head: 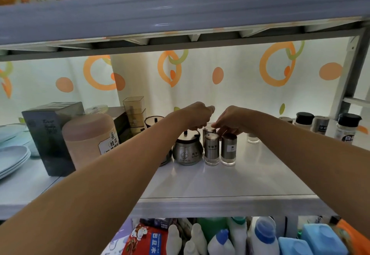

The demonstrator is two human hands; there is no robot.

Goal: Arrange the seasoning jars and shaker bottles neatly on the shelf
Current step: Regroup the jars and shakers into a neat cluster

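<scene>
Your left hand (197, 114) hangs with fingers curled over the lidded round steel seasoning jar (187, 150); you cannot tell whether it grips anything. Your right hand (232, 120) pinches the cap of the rear steel shaker (208, 129) with its fingertips. Just in front of that shaker, two more steel shakers stand upright side by side on the white shelf (220, 182): the left shaker (211, 148), touching the round jar, and the right shaker (228, 148). Both have clear glass bases, and you cannot tell what is in them. Further right stand a small clear container (252, 139) and, well apart, two black-capped bottles (304, 120) with white contents. To your left sit a pink canister (90, 136), a dark box (50, 132) and stacked blue plates (12, 158).
</scene>
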